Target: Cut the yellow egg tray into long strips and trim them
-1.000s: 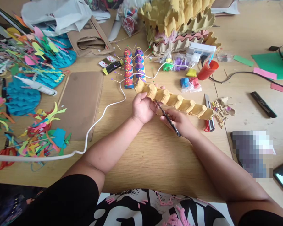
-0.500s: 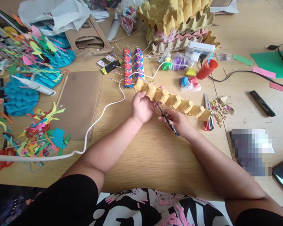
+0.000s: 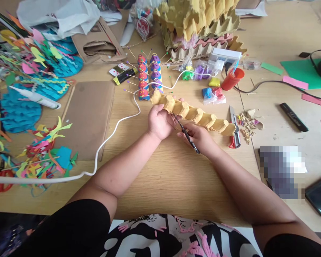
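A long yellow egg carton strip (image 3: 194,115) with a row of cups slants across the middle, held above the table. My left hand (image 3: 162,122) grips it near its left end, thumb in front and fingertips showing behind. In my right hand (image 3: 199,138) is a dark pair of scissors (image 3: 187,135), its tip against the strip's lower edge beside my left fingers. Whether the blades are parted I cannot tell. Just beyond the strip's left end stand painted egg carton caterpillars, one red and blue (image 3: 143,76), one purple (image 3: 155,71), with pins stuck in their sides.
A box cutter (image 3: 234,126) lies under the strip's right end, beside paper scraps (image 3: 248,125). A white cable (image 3: 123,119) crosses the left side past a cardboard sheet (image 3: 87,121). Egg trays (image 3: 200,25) are stacked at the back; a red cup (image 3: 232,79) and clay packets stand nearer.
The whole view has shifted slightly, with things a little further left. My hands, the scissors and the strip keep almost the same pose.
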Demonstrator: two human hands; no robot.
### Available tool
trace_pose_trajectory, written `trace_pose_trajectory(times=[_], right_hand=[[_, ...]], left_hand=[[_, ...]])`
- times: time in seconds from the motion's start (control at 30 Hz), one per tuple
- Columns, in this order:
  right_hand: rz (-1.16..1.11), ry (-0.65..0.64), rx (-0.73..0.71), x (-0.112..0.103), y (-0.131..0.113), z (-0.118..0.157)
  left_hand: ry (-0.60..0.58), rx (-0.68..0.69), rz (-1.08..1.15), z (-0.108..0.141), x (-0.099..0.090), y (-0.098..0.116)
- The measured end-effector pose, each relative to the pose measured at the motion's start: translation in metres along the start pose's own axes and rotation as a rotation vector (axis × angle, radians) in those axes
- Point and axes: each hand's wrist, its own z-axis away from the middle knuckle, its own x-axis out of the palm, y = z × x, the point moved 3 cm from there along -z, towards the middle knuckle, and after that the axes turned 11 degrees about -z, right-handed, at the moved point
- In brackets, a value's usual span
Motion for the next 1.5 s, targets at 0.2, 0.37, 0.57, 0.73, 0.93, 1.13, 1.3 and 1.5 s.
trace_pose_trajectory(times=[0.2, 0.37, 0.57, 0.73, 0.93, 1.13, 1.3, 1.5], right_hand=[[0.079, 0.021, -0.004, 0.002, -0.006, 0.005], [0.066, -0.019, -0.032, 0.001, -0.008, 0.01], [-0.189, 0.192, -0.068, -0.002, 0.0, 0.01], [-0.42, 0.337, -0.018, -0.005, 0.004, 0.006], [-0.561, 0.394, -0.011, -0.008, 0.004, 0.002], [-0.53, 0.546, -0.042, -0.015, 0.005, 0.003], [-0.596, 0.596, -0.081, -0.017, 0.004, 0.004], [-0.593, 0.53, -0.113, -0.012, 0.001, 0.007]], left_hand=[[0.002, -0.006, -0.011, 0.001, 0.001, 0.001], [0.027, -0.013, 0.006, 0.002, 0.001, 0.001], [0.04, 0.007, 0.017, 0.002, 0.002, 0.001], [-0.042, 0.037, 0.031, 0.005, 0.01, 0.0], [-0.083, 0.043, -0.02, 0.008, 0.013, -0.007], [-0.138, 0.055, -0.24, 0.012, 0.011, -0.015], [-0.175, 0.018, -0.314, 0.005, 0.009, -0.019], [-0.074, -0.137, -0.208, -0.002, 0.004, -0.016]])
